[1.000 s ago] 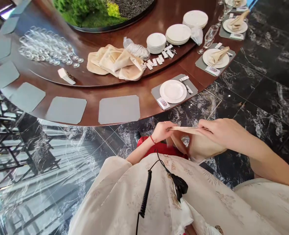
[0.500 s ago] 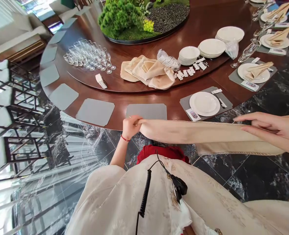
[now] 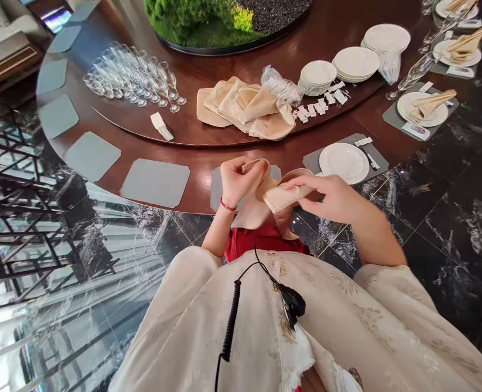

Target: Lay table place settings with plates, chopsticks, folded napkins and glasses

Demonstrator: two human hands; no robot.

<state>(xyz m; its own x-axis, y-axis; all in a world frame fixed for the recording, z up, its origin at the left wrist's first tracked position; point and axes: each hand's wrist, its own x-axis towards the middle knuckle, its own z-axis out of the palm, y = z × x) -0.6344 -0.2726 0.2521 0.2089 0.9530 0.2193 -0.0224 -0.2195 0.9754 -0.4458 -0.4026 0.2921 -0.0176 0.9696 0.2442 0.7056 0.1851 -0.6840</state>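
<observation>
1. L hand [image 3: 236, 182]: fingers curled narrow, pinching top edge of beige cloth napkin [image 3: 284, 197].
2. R hand [image 3: 330, 198]: fingers narrow, pinching same napkin's fold.
3. Napkin hangs betw. hands, over red garment [image 3: 261, 240]; red wrist string [image 3: 227, 206] on L wrist.
4. Ahead: round wood bench [image 3: 200, 177], grey mat [image 3: 154, 182], white plate [image 3: 342, 161]; napkin pile [image 3: 241, 109] on inner turntable [image 3: 122, 120].

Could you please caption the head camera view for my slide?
A left hand and right hand grip a beige napkin before a round wooden table.
</observation>
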